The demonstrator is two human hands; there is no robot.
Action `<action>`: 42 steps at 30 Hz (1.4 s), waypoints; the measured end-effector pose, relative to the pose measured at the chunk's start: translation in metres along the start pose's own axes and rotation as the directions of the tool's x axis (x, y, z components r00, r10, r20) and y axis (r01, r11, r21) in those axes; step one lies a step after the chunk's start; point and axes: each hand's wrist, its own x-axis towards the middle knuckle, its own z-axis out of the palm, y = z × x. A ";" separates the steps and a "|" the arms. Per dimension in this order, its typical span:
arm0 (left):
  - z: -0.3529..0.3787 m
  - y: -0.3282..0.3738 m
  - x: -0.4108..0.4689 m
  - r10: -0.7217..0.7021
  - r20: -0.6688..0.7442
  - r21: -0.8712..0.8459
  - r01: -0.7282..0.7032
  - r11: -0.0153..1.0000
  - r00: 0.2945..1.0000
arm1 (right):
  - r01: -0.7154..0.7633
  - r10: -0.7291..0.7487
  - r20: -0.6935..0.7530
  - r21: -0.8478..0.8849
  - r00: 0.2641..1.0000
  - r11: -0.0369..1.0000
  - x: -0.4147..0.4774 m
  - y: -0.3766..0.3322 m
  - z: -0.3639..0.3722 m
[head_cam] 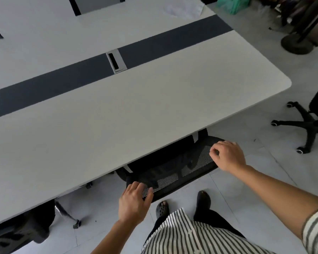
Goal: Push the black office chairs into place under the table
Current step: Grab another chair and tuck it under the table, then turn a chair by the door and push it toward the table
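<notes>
A black office chair with a mesh backrest stands tucked under the near edge of the long white table; only the top of its backrest and a bit of armrest show. My left hand grips the left end of the backrest's top edge. My right hand grips the right end. A second black chair sits under the table at the lower left, mostly hidden. A third black chair stands apart from the table at the right edge, its wheeled base showing.
A dark strip with a metal cable hatch runs along the table's middle. My feet in dark shoes stand on pale floor tiles just behind the chair. A round stand base and clutter with a green bag fill the far right corner.
</notes>
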 end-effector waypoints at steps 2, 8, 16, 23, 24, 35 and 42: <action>-0.004 -0.008 0.002 -0.027 0.077 -0.063 0.031 0.998 0.997 | -0.092 0.089 0.025 0.152 0.996 0.984 -0.010 -0.011 -0.008; -0.029 0.004 0.008 0.057 0.305 -0.132 -0.017 0.991 0.951 | -0.307 0.327 0.096 0.655 0.940 0.691 -0.099 -0.034 -0.043; -0.042 0.115 0.011 0.307 0.452 -0.333 -0.161 0.929 0.838 | -0.473 0.764 0.212 0.871 0.610 0.135 -0.266 0.030 -0.073; -0.001 0.261 -0.015 0.458 0.516 -0.443 -0.232 0.866 0.724 | -0.410 0.926 0.214 0.909 0.310 -0.073 -0.389 0.105 -0.097; 0.007 0.281 -0.021 0.469 0.517 -0.453 -0.236 0.860 0.716 | -0.406 0.934 0.210 0.910 0.288 -0.080 -0.402 0.118 -0.100; 0.093 0.435 -0.037 0.552 0.630 -0.446 -0.328 0.833 0.546 | -0.352 0.973 0.214 0.921 0.091 -0.169 -0.457 0.251 -0.136; 0.147 0.548 0.044 0.543 0.635 -0.434 -0.328 0.839 0.550 | -0.328 0.973 0.227 0.922 0.029 -0.205 -0.413 0.347 -0.148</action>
